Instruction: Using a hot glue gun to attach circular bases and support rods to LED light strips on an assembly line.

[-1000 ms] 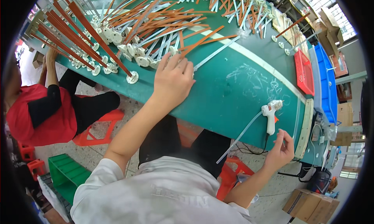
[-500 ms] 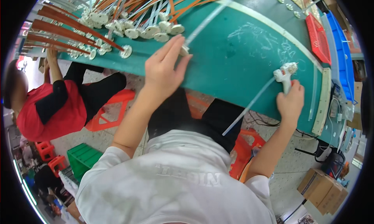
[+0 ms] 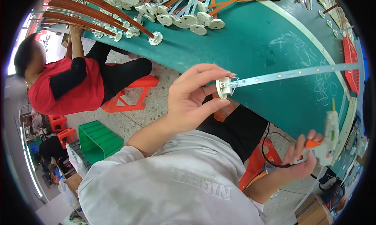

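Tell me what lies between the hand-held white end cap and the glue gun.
In the head view, only bare green table and the strip crossing it separate the end cap, pinched by the left hand, from the glue gun in the right hand.

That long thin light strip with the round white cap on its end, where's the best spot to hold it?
Probably by the round white cap, coming from the end rather than the side. The left hand pinches it there now, fingers above and thumb below. The cap is thick and rigid; the light strip is thin, long and studded with small emitters, so it likely bends.
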`<state>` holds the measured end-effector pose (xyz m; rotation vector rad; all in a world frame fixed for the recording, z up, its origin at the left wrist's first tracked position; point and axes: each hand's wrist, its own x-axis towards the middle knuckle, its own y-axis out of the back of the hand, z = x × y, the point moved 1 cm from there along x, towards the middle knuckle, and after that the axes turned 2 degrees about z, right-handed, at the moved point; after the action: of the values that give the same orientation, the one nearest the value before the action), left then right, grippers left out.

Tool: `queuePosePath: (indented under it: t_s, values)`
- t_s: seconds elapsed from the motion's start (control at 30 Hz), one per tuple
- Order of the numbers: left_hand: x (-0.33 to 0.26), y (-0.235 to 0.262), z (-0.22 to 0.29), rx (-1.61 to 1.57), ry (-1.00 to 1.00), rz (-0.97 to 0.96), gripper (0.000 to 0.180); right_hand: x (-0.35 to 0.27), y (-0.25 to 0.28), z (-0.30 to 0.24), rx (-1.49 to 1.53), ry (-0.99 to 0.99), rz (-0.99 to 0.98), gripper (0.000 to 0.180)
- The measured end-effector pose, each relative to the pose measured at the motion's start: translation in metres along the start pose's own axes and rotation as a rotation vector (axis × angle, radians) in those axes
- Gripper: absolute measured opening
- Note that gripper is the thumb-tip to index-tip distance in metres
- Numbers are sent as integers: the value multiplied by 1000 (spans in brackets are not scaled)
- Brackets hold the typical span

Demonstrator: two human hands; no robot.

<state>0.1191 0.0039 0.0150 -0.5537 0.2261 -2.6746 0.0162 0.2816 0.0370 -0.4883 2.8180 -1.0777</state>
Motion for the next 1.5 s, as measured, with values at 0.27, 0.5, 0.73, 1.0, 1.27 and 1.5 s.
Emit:
queuePosePath:
  t_s: [0.27,0.5,0.73,1.0,1.27,1.5]
  values:
    - [7,1,-13,330,-58,35,52,-35,-31,47,-275,-364,96,16]
    - [-2,6,-14,508,-298,10,52,-43,-54,63,-330,-370,-57,30]
    - [-6,9,-3,535,-400,13,57,-43,-61,63,-613,-281,-204,20]
    - [-4,7,4,657,-573,2,55,-41,-71,60,-717,-196,-204,21]
    - [-5,4,8,700,-612,5,52,-39,-63,57,-643,-238,-250,33]
    - [-6,3,10,727,-624,13,45,-38,-67,56,-650,-276,-226,32]
